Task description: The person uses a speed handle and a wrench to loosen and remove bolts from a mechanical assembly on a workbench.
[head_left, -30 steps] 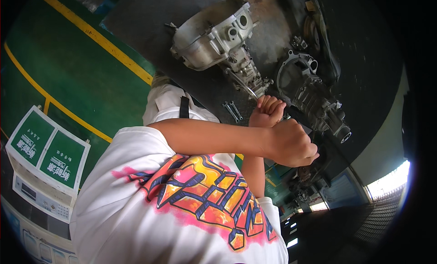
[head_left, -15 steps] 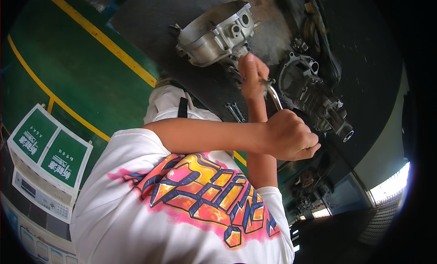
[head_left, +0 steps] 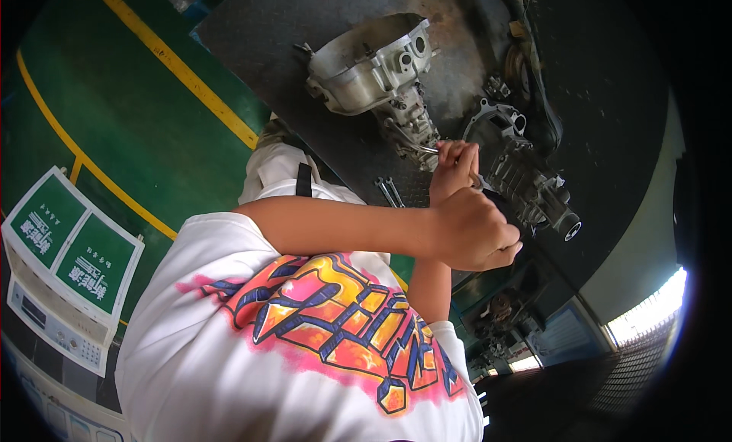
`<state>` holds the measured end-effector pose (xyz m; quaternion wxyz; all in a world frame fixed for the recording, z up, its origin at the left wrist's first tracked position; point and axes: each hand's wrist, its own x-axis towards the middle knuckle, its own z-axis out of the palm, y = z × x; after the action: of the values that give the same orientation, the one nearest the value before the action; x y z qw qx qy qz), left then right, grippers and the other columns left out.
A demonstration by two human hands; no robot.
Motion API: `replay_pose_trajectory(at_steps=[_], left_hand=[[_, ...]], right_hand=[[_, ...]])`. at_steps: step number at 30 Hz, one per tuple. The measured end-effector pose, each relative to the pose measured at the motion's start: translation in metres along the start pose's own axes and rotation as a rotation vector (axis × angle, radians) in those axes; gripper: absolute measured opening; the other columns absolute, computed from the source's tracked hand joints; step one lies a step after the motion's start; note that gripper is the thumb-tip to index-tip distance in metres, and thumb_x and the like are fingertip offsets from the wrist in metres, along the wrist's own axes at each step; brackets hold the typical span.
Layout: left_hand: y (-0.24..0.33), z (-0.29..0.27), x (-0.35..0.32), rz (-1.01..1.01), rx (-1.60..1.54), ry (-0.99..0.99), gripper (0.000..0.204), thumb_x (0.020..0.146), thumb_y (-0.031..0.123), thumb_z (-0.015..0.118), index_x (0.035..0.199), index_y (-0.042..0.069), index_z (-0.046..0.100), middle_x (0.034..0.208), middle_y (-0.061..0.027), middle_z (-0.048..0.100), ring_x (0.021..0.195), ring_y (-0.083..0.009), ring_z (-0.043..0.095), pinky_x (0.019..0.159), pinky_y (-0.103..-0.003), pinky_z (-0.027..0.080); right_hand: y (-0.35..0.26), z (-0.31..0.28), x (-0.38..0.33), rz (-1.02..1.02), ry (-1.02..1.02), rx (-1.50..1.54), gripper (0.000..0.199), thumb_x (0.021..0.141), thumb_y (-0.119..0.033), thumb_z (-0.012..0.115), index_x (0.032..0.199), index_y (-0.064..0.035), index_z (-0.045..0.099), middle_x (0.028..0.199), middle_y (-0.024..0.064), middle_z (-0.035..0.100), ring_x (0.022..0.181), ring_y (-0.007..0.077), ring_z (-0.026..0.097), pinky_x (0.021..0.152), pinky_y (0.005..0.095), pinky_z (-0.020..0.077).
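A bent chrome speed brace (head_left: 419,147) runs from my hands toward the slim part of a silver gearbox with a wide bell housing (head_left: 358,76). My right hand (head_left: 455,166) is closed around the cranked middle of the brace. Nearer to me, my left hand (head_left: 476,232) makes a fist at the brace's rear end; the part inside the fist is hidden. Where the brace's far tip meets the gearbox is hard to make out. Just right of my hands lies a second, darker gearbox (head_left: 526,175).
Two wrenches (head_left: 389,190) lie on the dark workbench (head_left: 259,53) left of my right hand. Small metal parts (head_left: 497,87) and a belt-like dark loop (head_left: 543,114) lie farther back. A green floor with a yellow line (head_left: 175,68) stretches to the left, beside a white panelled machine (head_left: 61,320).
My right hand has swung toward me, close to my left fist, turning the crank of the brace. The brace's far shaft now shows. My left fist has shifted slightly left.
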<state>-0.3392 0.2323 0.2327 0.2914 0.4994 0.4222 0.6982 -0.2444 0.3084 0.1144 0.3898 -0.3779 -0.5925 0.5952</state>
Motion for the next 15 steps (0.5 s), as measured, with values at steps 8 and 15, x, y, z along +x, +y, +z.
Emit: replay_pose_trajectory(at_steps=[8, 15], left_hand=[[-0.006, 0.027, -0.005, -0.038, 0.078, -0.123, 0.029, 0.086, 0.025, 0.061, 0.062, 0.009, 0.055, 0.053, -0.0085, 0.058, 0.052, -0.0293, 0.061, 0.053, -0.041, 0.047], [0.009, 0.008, 0.002, -0.002, 0.004, 0.045, 0.030, 0.086, 0.024, 0.062, 0.061, 0.009, 0.056, 0.054, -0.0068, 0.057, 0.053, -0.0291, 0.060, 0.056, -0.040, 0.047]], right_hand=[[-0.036, 0.074, -0.033, 0.139, -0.416, -0.642, 0.033, 0.099, -0.019, 0.055, 0.071, -0.0008, 0.057, 0.068, 0.0049, 0.056, 0.061, 0.0150, 0.052, 0.061, 0.0292, 0.0417], [-0.013, -0.034, -0.037, -0.107, 0.036, -0.100, 0.030, 0.102, -0.016, 0.046, 0.074, -0.0068, 0.045, 0.068, 0.0054, 0.049, 0.071, 0.0202, 0.054, 0.092, 0.0433, 0.0447]])
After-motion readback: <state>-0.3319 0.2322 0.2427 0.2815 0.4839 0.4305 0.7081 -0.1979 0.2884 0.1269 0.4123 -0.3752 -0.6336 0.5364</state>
